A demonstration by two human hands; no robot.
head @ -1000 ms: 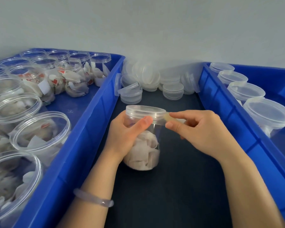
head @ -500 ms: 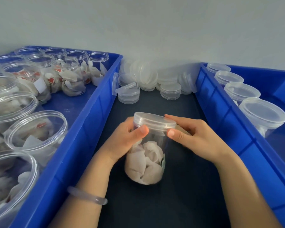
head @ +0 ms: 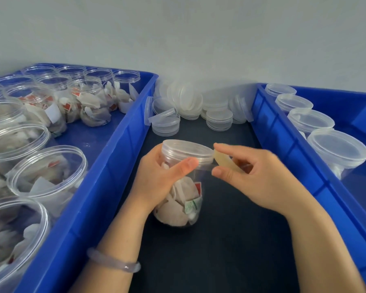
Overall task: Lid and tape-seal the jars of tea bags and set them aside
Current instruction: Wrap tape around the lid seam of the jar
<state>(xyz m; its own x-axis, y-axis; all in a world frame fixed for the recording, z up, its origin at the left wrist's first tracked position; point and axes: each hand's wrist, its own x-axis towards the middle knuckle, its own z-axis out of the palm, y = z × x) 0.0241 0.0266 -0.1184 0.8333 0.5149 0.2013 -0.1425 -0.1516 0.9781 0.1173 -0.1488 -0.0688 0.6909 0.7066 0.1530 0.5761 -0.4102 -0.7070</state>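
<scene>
A clear jar of tea bags stands on the dark mat between two blue crates, with a clear lid on top. My left hand grips the jar just under the lid, thumb across the front. My right hand pinches a small roll of clear tape beside the lid's right edge. A strip of tape runs from the roll to the jar's neck under my left thumb.
The left blue crate holds several open jars of tea bags. The right blue crate holds several lidded jars. Loose clear lids are piled at the back of the mat against the wall.
Half a second ago both hands clasped the jar; now my right hand has drawn away to the right, pulling the tape roll out from the lid. The jar has turned slightly.
</scene>
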